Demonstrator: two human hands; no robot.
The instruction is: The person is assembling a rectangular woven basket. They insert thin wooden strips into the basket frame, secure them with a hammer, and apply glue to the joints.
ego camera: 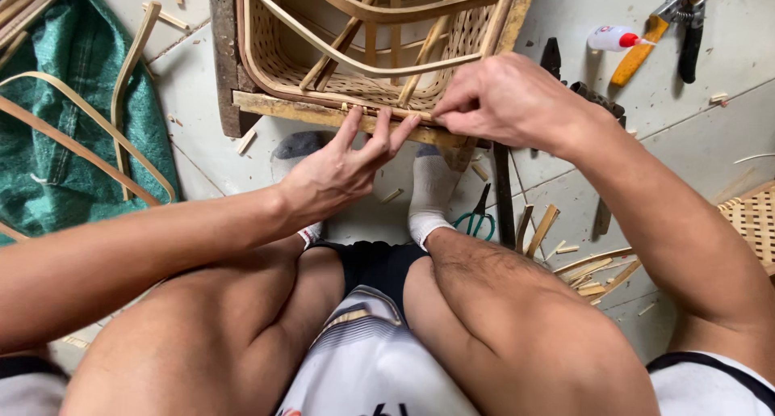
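A woven bamboo basket [282, 56] with curved strips across its inside rests on a wooden board [323, 113] in front of my knees. My left hand [343, 170] has its fingers spread and its fingertips touch the basket's near rim and the board. My right hand [500, 101] pinches the near rim of the basket, a little to the right of the left hand. Whether a strip is held between the right fingers is hidden.
Green sacking [48, 157] with bent bamboo strips [81, 125] lies at left. A glue bottle [613, 38], a yellow-handled tool [638, 52] and pliers [690, 28] lie at upper right. Green scissors [478, 218] and bamboo offcuts [593, 275] are by my socked feet [432, 190].
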